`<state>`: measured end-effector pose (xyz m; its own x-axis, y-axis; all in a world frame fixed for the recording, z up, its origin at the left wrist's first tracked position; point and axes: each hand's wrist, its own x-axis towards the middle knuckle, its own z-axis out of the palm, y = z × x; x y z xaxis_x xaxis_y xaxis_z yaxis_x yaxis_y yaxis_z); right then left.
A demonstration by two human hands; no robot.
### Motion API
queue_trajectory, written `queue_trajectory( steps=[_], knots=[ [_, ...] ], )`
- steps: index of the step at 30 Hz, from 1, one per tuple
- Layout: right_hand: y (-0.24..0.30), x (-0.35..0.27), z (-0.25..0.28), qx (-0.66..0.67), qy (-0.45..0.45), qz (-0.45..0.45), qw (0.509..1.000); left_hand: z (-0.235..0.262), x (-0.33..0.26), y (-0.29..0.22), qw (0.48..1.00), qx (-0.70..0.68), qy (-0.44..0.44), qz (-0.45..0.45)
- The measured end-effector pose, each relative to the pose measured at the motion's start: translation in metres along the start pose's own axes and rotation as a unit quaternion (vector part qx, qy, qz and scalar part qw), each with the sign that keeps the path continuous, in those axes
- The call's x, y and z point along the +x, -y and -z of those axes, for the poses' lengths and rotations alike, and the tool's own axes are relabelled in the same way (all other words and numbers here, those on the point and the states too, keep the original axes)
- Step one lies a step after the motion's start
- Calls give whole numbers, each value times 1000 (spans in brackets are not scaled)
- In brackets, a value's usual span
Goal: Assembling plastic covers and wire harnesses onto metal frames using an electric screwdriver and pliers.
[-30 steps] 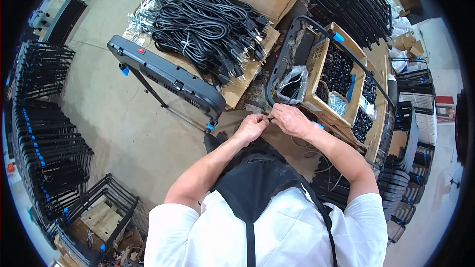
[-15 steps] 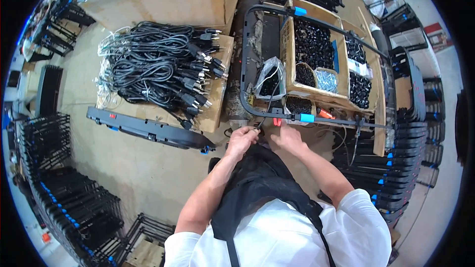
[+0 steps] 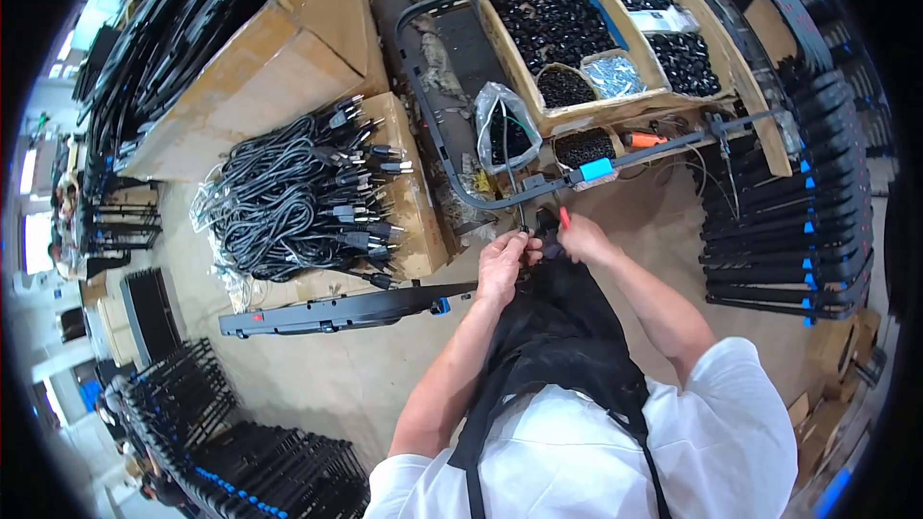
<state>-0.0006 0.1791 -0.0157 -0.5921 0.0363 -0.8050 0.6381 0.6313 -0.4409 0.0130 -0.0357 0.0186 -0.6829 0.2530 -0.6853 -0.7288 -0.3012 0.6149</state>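
Note:
My left hand (image 3: pixel 502 264) pinches the end of a thin black cable (image 3: pixel 520 217) just below the near edge of a black tubular frame (image 3: pixel 538 190) marked with blue tape. The cable runs up across the frame's bar toward a clear plastic bag (image 3: pixel 502 130) of small black parts. Beside it, my right hand (image 3: pixel 585 238) is closed around a red-handled hand tool (image 3: pixel 564 218), which looks like pliers; its jaws are hard to make out. Both hands are close together in front of my black apron (image 3: pixel 567 327).
Beyond the frame stands a wooden tray (image 3: pixel 601 111) of black parts and silver screws. An orange-handled tool (image 3: pixel 644 140) lies nearer. Left are a heap of black power cords (image 3: pixel 288 197) on cardboard and a long black bar (image 3: pixel 356 309). Stacked black frames (image 3: pixel 788 202) stand right.
The view has turned, shifting the bench contents. My right hand, earlier reaching toward the red handles under the frame, now holds them lower, beside my left hand. The left still pinches the cable.

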Motion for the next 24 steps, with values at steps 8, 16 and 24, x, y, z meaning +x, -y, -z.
queue_trajectory(
  steps=[8,16,24],
  knots=[
    [-6,-113,-30,-72,-126,171,975,-8,2,3,997,68,15,-29],
    [10,-122,-13,-99,-58,154,981,-22,2,9,981,160,-42,-101],
    [18,-133,0,-242,-67,201,947,-23,9,21,928,304,-127,-176]
  ],
)
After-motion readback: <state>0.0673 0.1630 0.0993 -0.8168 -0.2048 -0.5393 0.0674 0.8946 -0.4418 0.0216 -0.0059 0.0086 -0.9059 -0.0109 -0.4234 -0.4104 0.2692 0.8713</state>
